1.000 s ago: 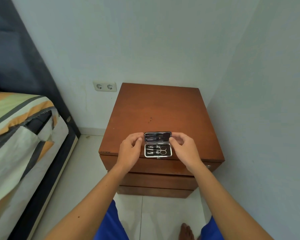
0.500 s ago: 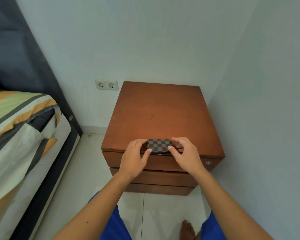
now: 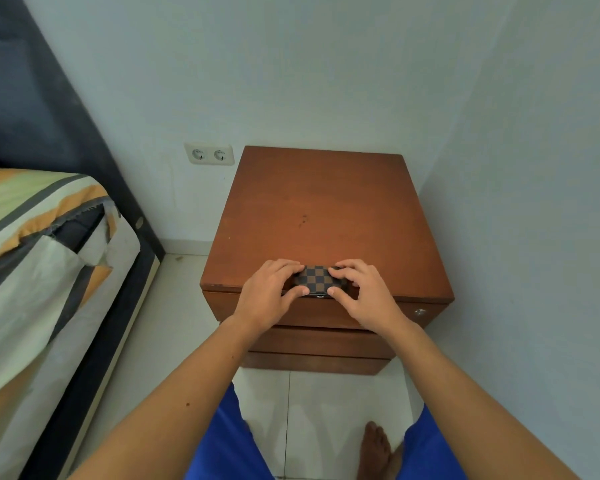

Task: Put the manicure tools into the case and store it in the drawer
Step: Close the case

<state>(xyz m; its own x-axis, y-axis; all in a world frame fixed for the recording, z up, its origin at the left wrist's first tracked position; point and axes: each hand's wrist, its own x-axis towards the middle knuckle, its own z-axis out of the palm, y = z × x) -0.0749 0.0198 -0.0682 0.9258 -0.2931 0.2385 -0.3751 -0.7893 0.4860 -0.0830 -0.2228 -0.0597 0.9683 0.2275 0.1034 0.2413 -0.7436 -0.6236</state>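
A small checkered brown-and-black manicure case (image 3: 317, 279) lies closed at the front edge of the wooden nightstand top (image 3: 323, 209). My left hand (image 3: 269, 294) grips its left end, fingers over the top and thumb at the front. My right hand (image 3: 362, 292) grips its right end the same way. The tools are hidden inside the closed case. Below the top, the upper drawer front (image 3: 326, 311) is shut, with a small metal lock (image 3: 420, 312) at its right.
Two more shut drawers (image 3: 321, 342) sit below. A bed with a striped cover (image 3: 39, 258) stands to the left. A double wall socket (image 3: 209, 154) is behind the nightstand. A wall runs close on the right. My bare foot (image 3: 376, 448) rests on the white tiles.
One second ago the case lay open with the tools showing. Both hands folded the lid down, and now they press on the closed case.
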